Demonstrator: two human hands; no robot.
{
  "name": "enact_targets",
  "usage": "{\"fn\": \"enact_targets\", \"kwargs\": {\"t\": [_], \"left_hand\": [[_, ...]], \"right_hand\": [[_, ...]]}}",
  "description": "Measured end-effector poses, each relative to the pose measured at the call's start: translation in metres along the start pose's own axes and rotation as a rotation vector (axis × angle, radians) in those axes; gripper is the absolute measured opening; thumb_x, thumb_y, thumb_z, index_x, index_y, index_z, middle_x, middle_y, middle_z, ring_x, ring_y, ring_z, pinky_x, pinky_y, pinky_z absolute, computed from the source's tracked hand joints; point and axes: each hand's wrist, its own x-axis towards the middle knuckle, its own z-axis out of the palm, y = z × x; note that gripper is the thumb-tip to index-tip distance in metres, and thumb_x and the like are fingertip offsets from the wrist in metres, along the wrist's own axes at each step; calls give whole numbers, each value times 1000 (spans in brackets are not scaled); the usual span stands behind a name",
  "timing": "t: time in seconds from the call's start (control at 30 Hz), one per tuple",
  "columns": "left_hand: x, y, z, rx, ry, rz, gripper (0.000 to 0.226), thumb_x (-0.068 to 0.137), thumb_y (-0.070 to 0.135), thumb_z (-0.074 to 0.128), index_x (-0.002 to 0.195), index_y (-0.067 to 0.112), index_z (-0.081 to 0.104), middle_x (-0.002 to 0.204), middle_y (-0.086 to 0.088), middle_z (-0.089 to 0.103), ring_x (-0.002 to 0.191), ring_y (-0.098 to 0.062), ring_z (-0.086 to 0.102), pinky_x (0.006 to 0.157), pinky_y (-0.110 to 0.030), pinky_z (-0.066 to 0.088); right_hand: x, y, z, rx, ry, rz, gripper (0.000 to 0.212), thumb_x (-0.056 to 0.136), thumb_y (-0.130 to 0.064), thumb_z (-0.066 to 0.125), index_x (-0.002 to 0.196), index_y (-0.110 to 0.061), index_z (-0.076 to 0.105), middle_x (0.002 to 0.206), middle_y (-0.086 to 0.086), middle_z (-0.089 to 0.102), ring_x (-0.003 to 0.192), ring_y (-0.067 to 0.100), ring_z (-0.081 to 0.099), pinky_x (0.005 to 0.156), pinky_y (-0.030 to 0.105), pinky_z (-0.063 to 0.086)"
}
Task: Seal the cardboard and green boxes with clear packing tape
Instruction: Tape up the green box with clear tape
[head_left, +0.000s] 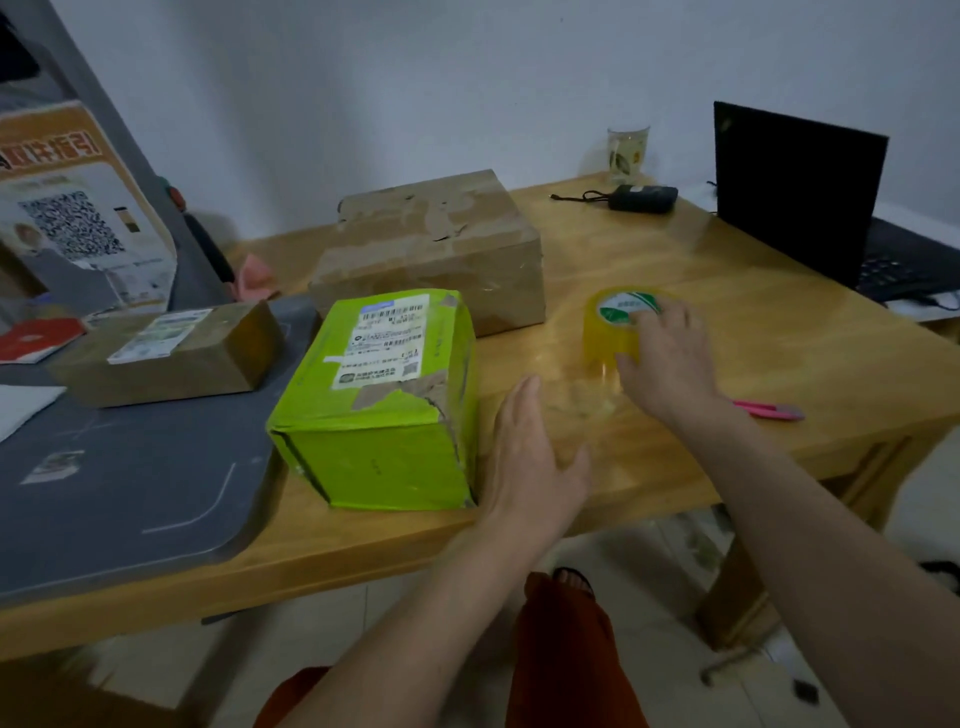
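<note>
A bright green box (384, 395) with a white shipping label and a torn corner lies on the wooden table (727, 332). Behind it sits a large worn cardboard box (436, 249), and a smaller cardboard box (171, 348) lies to the left on a grey mat. A yellowish roll of clear packing tape (613, 325) stands right of the green box. My right hand (670, 358) grips the roll from the right side, fingers over its top. My left hand (535, 457) hovers flat and open beside the green box's right face, holding nothing.
A pink utility knife (769, 409) lies on the table right of my right wrist. A black laptop (810, 197), a black charger (641, 198) and a glass (627, 153) stand at the back right. A grey mat (124, 483) covers the table's left part.
</note>
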Motion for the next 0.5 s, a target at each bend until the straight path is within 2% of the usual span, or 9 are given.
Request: {"fn": "enact_targets", "kwargs": {"t": [0.07, 0.13, 0.23, 0.27, 0.3, 0.37, 0.43, 0.5], "left_hand": [[8, 0, 2, -16, -18, -59, 81, 92, 27, 64, 155, 16, 14, 160, 1, 18, 146, -9, 16, 107, -9, 6], [16, 0, 4, -31, -36, -116, 81, 92, 28, 63, 155, 18, 13, 160, 2, 17, 146, -9, 16, 105, -9, 8], [23, 0, 7, -48, -57, -156, 81, 93, 27, 63, 155, 18, 12, 161, 2, 14, 147, -10, 13, 106, -10, 9], [25, 0, 8, -50, -66, -167, 81, 93, 27, 62, 155, 18, 11, 162, 2, 12, 148, -10, 12, 108, -12, 9], [26, 0, 10, -51, -75, -178, 80, 94, 28, 62, 155, 18, 11, 162, 2, 11, 148, -10, 11, 110, -14, 10], [28, 0, 12, -46, -88, -196, 81, 94, 28, 61, 156, 19, 10, 163, 2, 10, 149, -11, 10, 114, -19, 12], [29, 2, 13, -43, -89, -205, 81, 94, 28, 62, 156, 19, 10, 163, 2, 10, 149, -11, 9, 115, -21, 12], [31, 3, 13, -45, -74, -202, 81, 93, 27, 63, 155, 18, 12, 162, 2, 12, 148, -11, 10, 115, -19, 11]], "right_hand": [[7, -2, 1, -56, -72, 17, 46, 93, -23, 58, 135, -9, 43, 160, 12, 13, 147, 33, 6, 118, 44, 13], [11, -4, 2, -60, -59, -12, 50, 91, -13, 58, 137, -13, 39, 161, 10, 7, 148, 32, 0, 119, 48, 10], [16, -7, 3, -35, -27, -176, 73, 82, 6, 56, 144, -26, 34, 161, 8, -1, 148, 31, -9, 120, 49, 5], [19, -9, 3, -54, -49, -222, 73, 82, 7, 56, 143, -28, 36, 161, 7, -4, 148, 30, -12, 120, 49, 3], [22, -10, 4, -77, -73, -253, 67, 83, 6, 57, 139, -28, 42, 162, 7, -4, 148, 30, -13, 120, 50, 2], [29, -9, 6, -106, -110, -266, 41, 88, -2, 61, 122, -24, 58, 162, 7, 2, 148, 31, -9, 118, 51, 6], [34, -6, 6, -68, -133, -250, 16, 91, -8, 63, 102, -19, 67, 160, 8, 15, 148, 31, 2, 116, 49, 13], [37, 1, 8, 17, -131, -265, 9, 92, -11, 63, 94, -15, 71, 155, 9, 31, 145, 29, 19, 113, 44, 21]]}}
